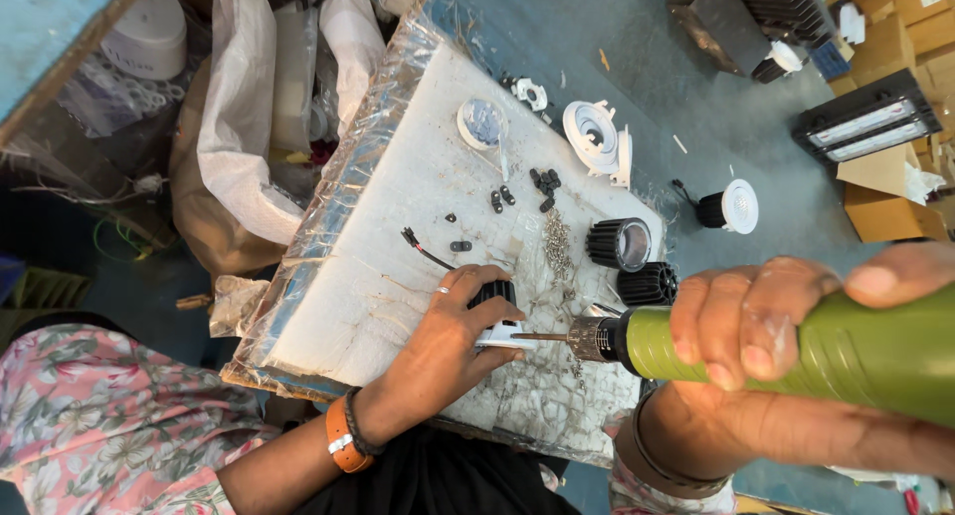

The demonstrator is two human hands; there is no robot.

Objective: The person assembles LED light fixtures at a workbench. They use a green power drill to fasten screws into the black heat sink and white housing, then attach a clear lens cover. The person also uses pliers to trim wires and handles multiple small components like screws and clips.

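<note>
Pinching black finned lamp body (494,294), left hand (448,336); right hand (766,321) gripping green screwdriver (796,351).

Left arm: pink floral sleeve (90,415), orange leather strap (340,437) plus thin dark cord band at wrist, silver ring (444,290) on one finger. Right wrist: thin dark bangles (657,460), floral sleeve edge.

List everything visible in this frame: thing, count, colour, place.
Work board: one, white, foil-edged, centre.
Electric screwdriver: one, green, in right hand, bit toward the held part.
Lamp part: one, black and white, under left hand.
Finned housings: two, black, board's right edge.
Round rings: several, white, board's far end.
Screws: a pile, silver, mid-board.
Cardboard boxes: several, brown, far right floor.
Left hand: wristbands, ring.
Right hand: bangles.
</note>
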